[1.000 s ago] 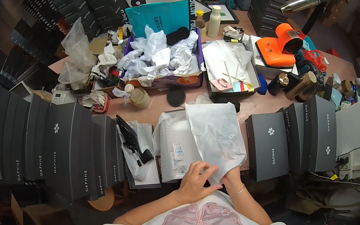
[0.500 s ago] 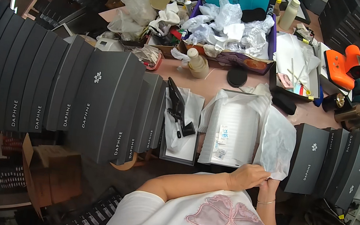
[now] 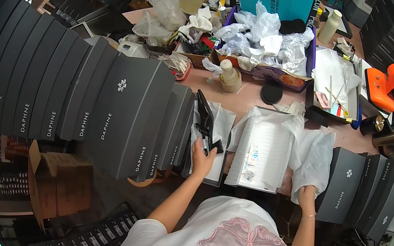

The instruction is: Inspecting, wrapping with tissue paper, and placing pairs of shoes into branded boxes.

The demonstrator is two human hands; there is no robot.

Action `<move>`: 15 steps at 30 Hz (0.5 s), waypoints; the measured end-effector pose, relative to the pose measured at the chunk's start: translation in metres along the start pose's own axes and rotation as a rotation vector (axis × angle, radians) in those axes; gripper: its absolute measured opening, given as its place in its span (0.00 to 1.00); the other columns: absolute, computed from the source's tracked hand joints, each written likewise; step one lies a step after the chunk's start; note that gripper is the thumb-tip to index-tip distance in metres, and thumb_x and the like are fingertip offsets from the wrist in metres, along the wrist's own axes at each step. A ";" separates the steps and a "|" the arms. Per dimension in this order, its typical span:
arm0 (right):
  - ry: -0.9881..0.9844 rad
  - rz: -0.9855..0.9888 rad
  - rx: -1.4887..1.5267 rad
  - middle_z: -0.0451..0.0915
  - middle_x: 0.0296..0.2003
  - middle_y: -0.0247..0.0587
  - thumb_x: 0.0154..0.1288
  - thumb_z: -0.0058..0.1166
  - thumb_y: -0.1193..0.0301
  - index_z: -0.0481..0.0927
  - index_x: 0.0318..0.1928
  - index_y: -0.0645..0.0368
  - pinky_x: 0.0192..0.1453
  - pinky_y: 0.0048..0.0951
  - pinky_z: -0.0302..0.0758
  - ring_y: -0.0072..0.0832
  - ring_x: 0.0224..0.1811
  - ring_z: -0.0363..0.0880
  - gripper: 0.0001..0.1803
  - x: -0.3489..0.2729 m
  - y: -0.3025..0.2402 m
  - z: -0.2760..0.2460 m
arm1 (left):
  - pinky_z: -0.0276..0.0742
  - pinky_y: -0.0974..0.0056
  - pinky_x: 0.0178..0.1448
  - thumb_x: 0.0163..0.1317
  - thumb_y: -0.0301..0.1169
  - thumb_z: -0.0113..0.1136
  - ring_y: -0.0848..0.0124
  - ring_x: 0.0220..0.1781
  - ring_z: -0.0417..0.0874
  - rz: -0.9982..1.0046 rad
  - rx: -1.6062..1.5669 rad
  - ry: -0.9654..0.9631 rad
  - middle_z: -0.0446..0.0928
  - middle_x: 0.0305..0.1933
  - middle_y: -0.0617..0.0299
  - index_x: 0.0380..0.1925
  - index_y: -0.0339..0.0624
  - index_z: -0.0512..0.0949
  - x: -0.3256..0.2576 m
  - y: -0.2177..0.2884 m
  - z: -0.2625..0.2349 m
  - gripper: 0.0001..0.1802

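Observation:
My left hand (image 3: 202,158) reaches over a dark box tray, with thumb and fingers around the strap end of a black high-heeled shoe (image 3: 205,115). The shoe lies on its side on white tissue paper (image 3: 225,118). My right hand (image 3: 307,194) grips the lower end of a translucent white bag (image 3: 315,156); its fingers are partly hidden by the bag. Between the hands stands an open shoebox (image 3: 273,157), lined with white paper, with small white packets (image 3: 252,154) inside.
Dark shoeboxes stand upright at the left (image 3: 128,107) and right (image 3: 342,183). Behind are a cream bottle (image 3: 230,78), a round black lid (image 3: 271,93), a purple-edged box (image 3: 311,63) full of crumpled tissue, and an orange device (image 3: 380,92).
My left hand has let go of the bag and moved left to the black shoe. My right hand stays at the bag's end. The whole view has shifted slightly.

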State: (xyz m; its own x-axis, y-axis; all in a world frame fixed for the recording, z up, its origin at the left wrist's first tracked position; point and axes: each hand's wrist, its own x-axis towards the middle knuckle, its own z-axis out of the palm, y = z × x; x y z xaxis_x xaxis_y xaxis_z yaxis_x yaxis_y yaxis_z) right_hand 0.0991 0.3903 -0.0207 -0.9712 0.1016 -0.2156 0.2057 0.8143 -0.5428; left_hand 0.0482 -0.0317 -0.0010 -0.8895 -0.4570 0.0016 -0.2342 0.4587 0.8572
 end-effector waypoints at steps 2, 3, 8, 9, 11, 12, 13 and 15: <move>-0.187 -0.110 -0.191 0.78 0.47 0.62 0.61 0.51 0.77 0.72 0.54 0.71 0.50 0.36 0.76 0.49 0.49 0.79 0.20 -0.030 -0.037 -0.045 | 0.75 0.61 0.50 0.55 0.32 0.67 0.61 0.51 0.78 -0.112 0.050 0.044 0.75 0.48 0.48 0.57 0.34 0.66 0.026 -0.022 -0.006 0.31; -0.299 -0.063 -0.069 0.77 0.48 0.62 0.61 0.53 0.75 0.72 0.55 0.71 0.49 0.36 0.76 0.48 0.49 0.79 0.21 -0.032 -0.063 -0.063 | 0.75 0.61 0.48 0.54 0.33 0.68 0.61 0.49 0.79 -0.193 0.055 0.011 0.77 0.46 0.48 0.54 0.34 0.69 0.041 -0.026 -0.002 0.30; -0.393 -0.103 0.478 0.76 0.53 0.57 0.63 0.59 0.67 0.69 0.60 0.67 0.47 0.35 0.78 0.38 0.50 0.80 0.28 -0.012 -0.163 -0.045 | 0.72 0.54 0.41 0.49 0.31 0.67 0.50 0.36 0.78 0.076 0.231 0.024 0.76 0.32 0.47 0.23 0.32 0.73 0.062 -0.022 0.016 0.14; -0.349 -0.144 0.579 0.74 0.56 0.56 0.64 0.58 0.66 0.66 0.63 0.66 0.50 0.35 0.77 0.36 0.53 0.78 0.30 -0.001 -0.193 -0.032 | 0.70 0.52 0.40 0.48 0.30 0.66 0.49 0.35 0.75 0.234 0.211 0.019 0.73 0.28 0.49 0.24 0.33 0.72 0.057 0.001 0.012 0.13; -0.252 -0.249 0.665 0.70 0.60 0.52 0.65 0.58 0.66 0.56 0.69 0.62 0.56 0.34 0.74 0.34 0.58 0.74 0.37 0.009 -0.232 -0.001 | 0.69 0.52 0.41 0.49 0.29 0.64 0.49 0.36 0.74 0.396 0.229 -0.058 0.72 0.29 0.49 0.24 0.33 0.70 0.037 0.065 -0.008 0.12; -0.335 -0.092 0.894 0.69 0.62 0.50 0.66 0.57 0.66 0.54 0.69 0.60 0.57 0.33 0.73 0.32 0.59 0.72 0.37 0.015 -0.247 0.011 | 0.70 0.52 0.43 0.49 0.28 0.65 0.49 0.38 0.74 0.472 0.254 -0.179 0.73 0.30 0.49 0.26 0.33 0.72 0.022 0.094 -0.015 0.12; -0.414 0.068 1.123 0.67 0.63 0.48 0.66 0.55 0.66 0.53 0.70 0.58 0.58 0.32 0.72 0.31 0.61 0.70 0.37 0.020 -0.256 0.019 | 0.70 0.52 0.45 0.49 0.28 0.65 0.49 0.40 0.74 0.549 0.280 -0.301 0.73 0.32 0.49 0.29 0.33 0.74 0.005 0.119 -0.021 0.12; -0.447 0.260 1.565 0.73 0.57 0.45 0.68 0.52 0.65 0.64 0.63 0.60 0.55 0.31 0.74 0.31 0.53 0.76 0.26 0.026 -0.255 0.030 | 0.73 0.57 0.51 0.49 0.28 0.66 0.53 0.45 0.77 0.651 0.091 -0.493 0.76 0.38 0.50 0.37 0.34 0.77 -0.031 0.155 -0.027 0.15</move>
State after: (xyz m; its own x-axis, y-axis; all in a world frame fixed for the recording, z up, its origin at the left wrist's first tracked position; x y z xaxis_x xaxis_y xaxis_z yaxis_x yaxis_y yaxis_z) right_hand 0.0252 0.1681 0.0875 -0.8412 -0.2537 -0.4776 0.5306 -0.5577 -0.6383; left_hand 0.0502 0.0331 0.1452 -0.9234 0.2997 0.2397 0.3764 0.5862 0.7174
